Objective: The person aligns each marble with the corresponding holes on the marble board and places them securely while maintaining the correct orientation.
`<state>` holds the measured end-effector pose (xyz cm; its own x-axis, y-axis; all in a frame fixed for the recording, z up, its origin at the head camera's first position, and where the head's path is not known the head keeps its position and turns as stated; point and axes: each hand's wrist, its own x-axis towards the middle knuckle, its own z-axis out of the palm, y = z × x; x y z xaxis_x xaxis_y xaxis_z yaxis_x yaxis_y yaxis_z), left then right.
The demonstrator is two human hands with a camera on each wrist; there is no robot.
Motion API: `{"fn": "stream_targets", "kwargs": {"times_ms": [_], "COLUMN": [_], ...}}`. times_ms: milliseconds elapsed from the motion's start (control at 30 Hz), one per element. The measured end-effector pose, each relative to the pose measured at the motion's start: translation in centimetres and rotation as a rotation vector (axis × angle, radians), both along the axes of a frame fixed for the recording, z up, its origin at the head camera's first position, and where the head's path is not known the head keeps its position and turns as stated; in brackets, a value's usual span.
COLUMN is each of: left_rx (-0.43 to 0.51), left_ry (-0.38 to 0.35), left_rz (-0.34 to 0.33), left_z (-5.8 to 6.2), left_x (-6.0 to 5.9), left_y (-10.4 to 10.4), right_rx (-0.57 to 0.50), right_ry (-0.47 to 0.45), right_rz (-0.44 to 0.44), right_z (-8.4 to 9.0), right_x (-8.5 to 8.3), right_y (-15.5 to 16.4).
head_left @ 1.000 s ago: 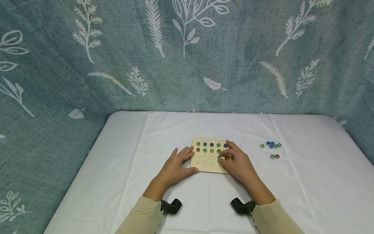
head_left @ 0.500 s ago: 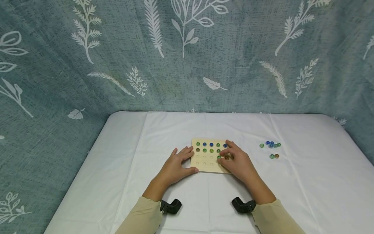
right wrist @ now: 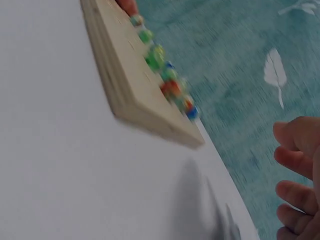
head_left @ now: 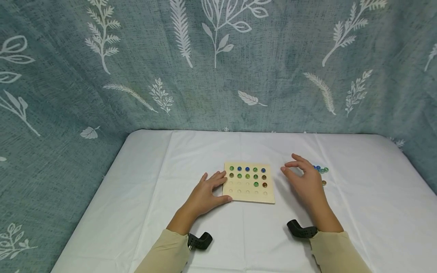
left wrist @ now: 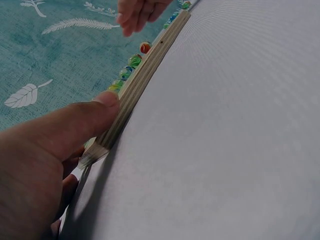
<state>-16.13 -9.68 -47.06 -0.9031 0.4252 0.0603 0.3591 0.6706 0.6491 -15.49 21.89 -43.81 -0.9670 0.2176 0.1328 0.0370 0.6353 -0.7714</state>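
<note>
A pale wooden board (head_left: pixel 244 193) with rows of round hollows lies on the white cloth. Green, blue and brown glass marbles (head_left: pixel 256 184) fill its two far rows and the right end of the third row. My left hand (head_left: pixel 205 192) grips the board's near left corner, the thumb along the front edge and the fingers at the left side. To the right of the board, my right hand (head_left: pixel 307 185) hovers above the cloth. In the right wrist view its thumb and fingers (right wrist: pixel 295 195) are apart, with nothing seen between them.
Loose blue and green marbles (head_left: pixel 322 170) lie beyond my right hand, partly hidden by it. A brown marble (head_left: pixel 324 182) lies nearer, beside the hand. A teal curtain (head_left: pixel 218 94) with white leaf prints stands behind the white-covered table (head_left: pixel 164 159).
My right hand has lifted off the board and moved right toward the loose marbles. The green and brown marbles it was touching now sit uncovered in the third row. My left hand stays put.
</note>
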Motion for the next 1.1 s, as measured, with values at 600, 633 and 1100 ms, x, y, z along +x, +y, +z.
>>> {"fn": "stream_targets", "kwargs": {"times_ms": [600,633,1100], "left_rx": [0.000,0.000,-0.011], "left_ry": [0.002,0.003,0.000], "left_rz": [-0.003,-0.005,-0.007], "left_z": [0.0,0.0,-0.2], "left_x": [0.1,0.0,-0.1], "left_y": [0.0,0.0,0.0], "right_rx": [0.012,0.013,0.132], "right_ry": [-0.109,-0.113,-0.125], "right_rz": [-0.093,-0.091,-0.060], "right_z": [-1.4,-1.5,-2.3], "right_x": [-0.2,-0.2,-0.8], "right_y": [6.6,6.6,6.6]}}
